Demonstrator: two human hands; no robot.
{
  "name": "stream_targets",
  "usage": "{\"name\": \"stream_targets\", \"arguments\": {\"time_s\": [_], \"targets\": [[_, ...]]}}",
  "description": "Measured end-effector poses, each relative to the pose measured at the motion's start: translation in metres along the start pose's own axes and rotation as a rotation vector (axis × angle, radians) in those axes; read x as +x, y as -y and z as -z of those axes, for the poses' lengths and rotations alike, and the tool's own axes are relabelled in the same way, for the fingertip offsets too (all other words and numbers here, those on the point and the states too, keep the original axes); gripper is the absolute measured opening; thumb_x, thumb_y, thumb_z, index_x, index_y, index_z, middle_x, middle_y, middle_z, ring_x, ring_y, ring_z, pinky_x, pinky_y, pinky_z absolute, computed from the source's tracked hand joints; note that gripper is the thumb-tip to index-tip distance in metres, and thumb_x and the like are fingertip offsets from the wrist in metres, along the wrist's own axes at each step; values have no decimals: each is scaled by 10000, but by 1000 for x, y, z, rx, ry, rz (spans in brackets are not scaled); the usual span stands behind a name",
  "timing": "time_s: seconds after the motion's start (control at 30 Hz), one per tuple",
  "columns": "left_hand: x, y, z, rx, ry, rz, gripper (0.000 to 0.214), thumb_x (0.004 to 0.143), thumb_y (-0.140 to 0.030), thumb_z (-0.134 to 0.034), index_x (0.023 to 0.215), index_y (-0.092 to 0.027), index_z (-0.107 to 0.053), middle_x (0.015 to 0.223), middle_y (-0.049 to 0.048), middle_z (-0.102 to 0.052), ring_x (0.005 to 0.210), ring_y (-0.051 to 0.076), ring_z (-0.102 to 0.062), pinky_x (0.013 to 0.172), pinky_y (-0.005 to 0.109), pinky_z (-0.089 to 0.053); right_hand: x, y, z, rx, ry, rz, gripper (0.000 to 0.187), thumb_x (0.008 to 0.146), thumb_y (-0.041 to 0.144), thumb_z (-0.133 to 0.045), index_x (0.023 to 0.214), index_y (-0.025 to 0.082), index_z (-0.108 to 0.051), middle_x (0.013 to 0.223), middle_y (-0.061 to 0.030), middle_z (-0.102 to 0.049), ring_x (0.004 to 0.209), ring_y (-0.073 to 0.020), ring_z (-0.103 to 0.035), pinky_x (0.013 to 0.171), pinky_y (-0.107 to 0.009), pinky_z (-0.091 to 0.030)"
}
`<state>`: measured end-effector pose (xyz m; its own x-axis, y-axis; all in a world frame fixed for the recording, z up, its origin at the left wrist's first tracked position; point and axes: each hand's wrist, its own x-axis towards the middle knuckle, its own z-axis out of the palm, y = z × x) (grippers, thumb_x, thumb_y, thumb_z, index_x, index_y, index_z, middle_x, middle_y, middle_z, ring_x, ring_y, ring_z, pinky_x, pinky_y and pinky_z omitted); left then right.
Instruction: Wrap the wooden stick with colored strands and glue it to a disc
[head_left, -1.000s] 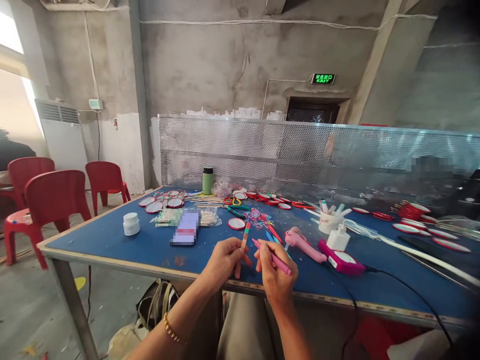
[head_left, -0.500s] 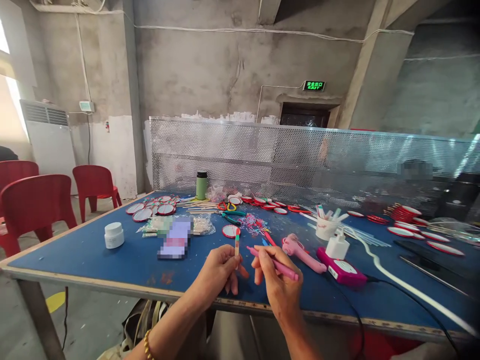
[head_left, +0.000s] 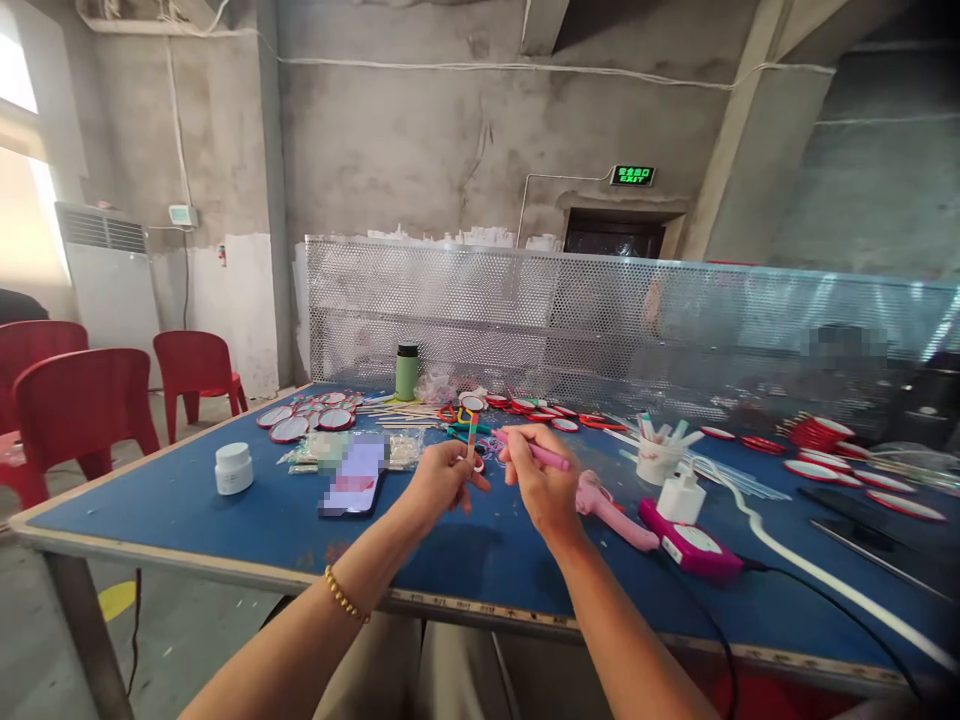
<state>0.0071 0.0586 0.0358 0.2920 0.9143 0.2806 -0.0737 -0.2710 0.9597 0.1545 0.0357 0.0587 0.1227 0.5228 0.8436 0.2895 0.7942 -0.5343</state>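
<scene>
My left hand (head_left: pixel 442 480) is closed in a pinch around a small flat wooden stick (head_left: pixel 472 434), which stands upright with coloured bands at its upper end. A pink marker pen (head_left: pixel 549 457) lies across the fingers of my right hand (head_left: pixel 546 490), its tip pointing left toward the stick. Tip and stick are a little apart. Both hands hover above the blue table (head_left: pixel 480 560). Behind them, partly hidden, lie teal-handled pliers (head_left: pixel 459 431) and a tangle of coloured strings.
A phone (head_left: pixel 361 480) and white jar (head_left: pixel 234 468) lie left. On the right are a pink tool (head_left: pixel 622 520), a magenta box (head_left: pixel 697 545) with cable, and a cup (head_left: pixel 658 458) of pens. Red-rimmed discs (head_left: pixel 330 418) and a green bottle (head_left: pixel 406 373) stand farther back.
Both hands have moved forward and up, away from the table's front edge, still with the stick and the marker pen. The view has shifted slightly.
</scene>
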Motion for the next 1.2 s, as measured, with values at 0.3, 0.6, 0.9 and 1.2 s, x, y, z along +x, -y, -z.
{"name": "stream_targets", "arguments": {"time_s": [0.3, 0.6, 0.9, 1.2], "targets": [[-8, 12, 0, -131, 83, 55, 327, 754, -424, -674, 830, -153, -506, 738, 76, -732, 416, 100, -607, 357, 158, -357, -14, -4, -3, -69, 156, -4, 231, 921, 328, -541, 749, 187, -605, 582, 29, -596, 392, -76, -513, 405, -191, -392], [-18, 28, -9, -126, 125, 134, 253, 785, -359, -619, 817, -159, -467, 730, 79, -720, 445, 126, -643, 385, 177, -430, -22, 4, -10, -59, 162, -117, 222, 917, 350, -540, 781, 186, -602, 603, 33, -593, 416, -80, -533, 426, -186, -412], [-29, 33, 1, -65, 43, 11, 286, 792, -400, -638, 747, -181, -461, 569, -24, -604, 478, 133, -655, 442, 182, -459, -52, -1, -10, -117, 220, -79, 171, 948, 323, -535, 913, 199, -649, 717, -8, -681, 533, -131, -663, 520, -224, -522], [-35, 30, -9, -26, -71, 75, 109, 778, -252, -564, 780, -144, -578, 712, 54, -717, 507, 123, -668, 461, 178, -453, -50, 8, -6, -155, 94, 15, 176, 949, 292, -536, 841, 194, -633, 672, 10, -650, 490, -105, -611, 490, -207, -496]]}}
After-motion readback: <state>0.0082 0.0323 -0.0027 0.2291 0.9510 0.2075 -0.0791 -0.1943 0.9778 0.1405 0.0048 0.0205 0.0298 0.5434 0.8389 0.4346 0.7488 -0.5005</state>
